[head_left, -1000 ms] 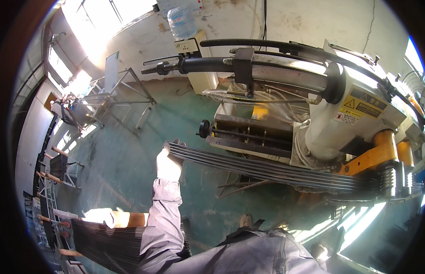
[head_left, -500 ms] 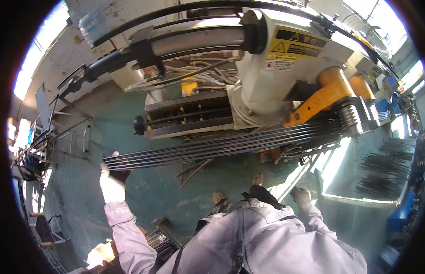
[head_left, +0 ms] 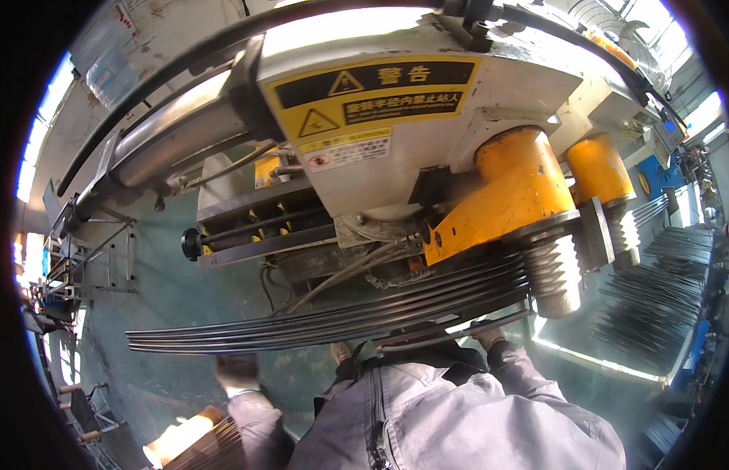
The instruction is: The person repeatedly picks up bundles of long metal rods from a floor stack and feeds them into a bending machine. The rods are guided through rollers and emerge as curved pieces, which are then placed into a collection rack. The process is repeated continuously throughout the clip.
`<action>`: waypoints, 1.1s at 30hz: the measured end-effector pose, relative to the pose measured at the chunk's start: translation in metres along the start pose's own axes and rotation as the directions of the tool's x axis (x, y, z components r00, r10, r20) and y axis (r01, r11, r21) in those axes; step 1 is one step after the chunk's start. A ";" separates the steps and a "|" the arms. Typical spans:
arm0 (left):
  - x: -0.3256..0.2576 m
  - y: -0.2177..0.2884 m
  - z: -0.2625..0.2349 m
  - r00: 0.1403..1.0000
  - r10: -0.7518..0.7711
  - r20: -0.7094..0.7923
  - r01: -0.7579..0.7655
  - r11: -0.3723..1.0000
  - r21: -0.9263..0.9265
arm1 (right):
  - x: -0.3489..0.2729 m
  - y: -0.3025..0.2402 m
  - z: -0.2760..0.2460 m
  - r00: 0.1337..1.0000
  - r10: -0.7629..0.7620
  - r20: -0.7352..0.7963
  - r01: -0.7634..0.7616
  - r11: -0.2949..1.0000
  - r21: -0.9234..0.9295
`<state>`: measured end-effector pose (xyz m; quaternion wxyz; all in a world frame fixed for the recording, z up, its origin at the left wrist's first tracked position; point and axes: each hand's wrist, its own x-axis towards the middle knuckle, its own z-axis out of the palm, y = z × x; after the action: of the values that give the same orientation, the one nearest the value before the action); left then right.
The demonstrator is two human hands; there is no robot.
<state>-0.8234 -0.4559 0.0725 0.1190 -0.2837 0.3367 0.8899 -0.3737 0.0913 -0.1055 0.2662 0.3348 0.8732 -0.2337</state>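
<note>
A bundle of several long dark metal rods (head_left: 325, 323) stretches across in front of me, its right end running in under the orange machine arm (head_left: 505, 196). Just below the rods' left part is my left hand (head_left: 237, 368), in a dark glove. It is blurred and its fingers do not show, so its grip is unclear. My right hand (head_left: 486, 333), also dark-gloved, is close to my body beside a thin ribbed bar (head_left: 458, 333) under the machine. Its fingers are mostly hidden. Ribbed pale rollers (head_left: 554, 274) hang beneath the orange arm near the rods' right end.
The large pale machine body (head_left: 380, 176) with yellow warning labels fills the space ahead. A pile of thin dark rods (head_left: 654, 298) lies at right. More rods (head_left: 211, 450) lie at lower left, near my left forearm. Metal frames (head_left: 106, 254) stand on the green floor at far left.
My left hand has come off the rods' left ends and moved right and nearer my body. The rods sit lower in view, and the machine looms larger. My right hand has shifted slightly left.
</note>
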 end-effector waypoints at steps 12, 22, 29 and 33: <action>-0.070 -0.148 0.081 0.693 -0.247 0.677 -0.616 -0.691 0.379 | 0.050 0.091 -0.045 0.902 0.431 0.001 -0.322 0.672 0.667; -0.054 -0.158 0.047 0.739 -0.401 0.542 0.105 0.862 0.495 | -0.035 0.026 -0.006 0.940 0.324 -0.102 -0.155 0.677 0.720; -0.075 -0.123 0.062 0.576 -0.402 0.712 -0.559 0.443 0.702 | -0.137 -0.032 -0.118 0.746 0.557 -0.363 0.199 0.334 0.921; -0.097 -0.107 0.090 0.689 -0.387 0.613 0.370 0.915 0.162 | -0.143 -0.046 -0.192 0.604 0.596 -0.529 0.541 0.181 0.821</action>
<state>-0.7400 -0.3182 0.1278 0.4096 -0.0292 0.2223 0.8843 -0.3752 0.1071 0.1380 -0.4305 0.5032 0.5087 -0.5502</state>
